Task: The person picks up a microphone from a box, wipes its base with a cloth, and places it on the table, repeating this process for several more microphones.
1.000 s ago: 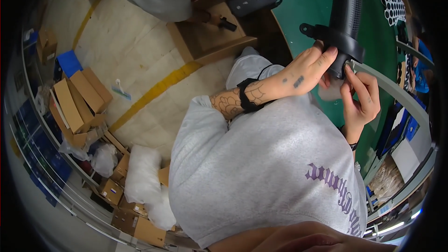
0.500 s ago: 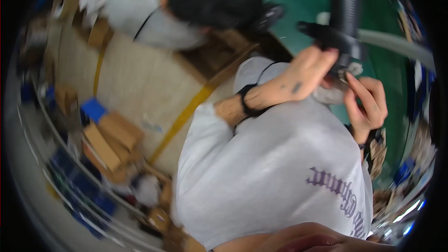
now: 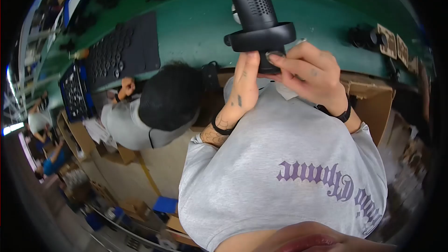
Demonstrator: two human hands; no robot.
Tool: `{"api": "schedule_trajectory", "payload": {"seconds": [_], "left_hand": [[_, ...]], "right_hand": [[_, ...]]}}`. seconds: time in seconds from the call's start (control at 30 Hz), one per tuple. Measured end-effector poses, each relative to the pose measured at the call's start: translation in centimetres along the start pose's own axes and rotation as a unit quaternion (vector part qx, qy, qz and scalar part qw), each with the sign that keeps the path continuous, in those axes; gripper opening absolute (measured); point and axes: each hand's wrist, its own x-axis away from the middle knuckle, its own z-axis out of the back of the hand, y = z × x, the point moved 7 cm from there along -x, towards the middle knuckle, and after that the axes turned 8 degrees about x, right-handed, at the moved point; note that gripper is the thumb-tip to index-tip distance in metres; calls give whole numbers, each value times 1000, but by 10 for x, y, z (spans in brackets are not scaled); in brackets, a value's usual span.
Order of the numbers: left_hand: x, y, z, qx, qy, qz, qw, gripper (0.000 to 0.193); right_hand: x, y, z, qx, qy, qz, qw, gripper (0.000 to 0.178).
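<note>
A black cylindrical device (image 3: 254, 7) with a perforated barrel and a wide collar (image 3: 261, 37) stands tilted in front of my chest. My left hand (image 3: 245, 86) is closed around its lower end, below the collar. Closed against the other side of that end is my right hand (image 3: 315, 72), its thumb and fingertips pressing on the black surface. A whitish crumpled piece (image 3: 285, 91), cloth or paper, sticks out beneath the right hand; most of it is hidden by the fingers.
A green workbench (image 3: 191, 42) runs across ahead. On it lie a dark mat (image 3: 149, 42) with several black rings and, to the right, black parts (image 3: 366, 37) beside cardboard inserts. A co-worker (image 3: 170, 98) sits close on my left. An open cardboard box (image 3: 371, 105) is at my right.
My view has swung toward the bench and right, so the co-worker appears lower and further left. The device remains in my hands; the right hand's fingers now press against its lower end.
</note>
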Motion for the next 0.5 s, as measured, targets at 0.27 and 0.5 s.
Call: {"api": "schedule_trajectory", "payload": {"seconds": [0.27,0.5], "left_hand": [[-16,-15,-19,-26,-43,62,997,57],[-36,-26,-38,-14,-67,84,994,56]], "right_hand": [[14,14,17,48,36,-48,997,30],[22,32,48,52,15,-20,998,31]]}}
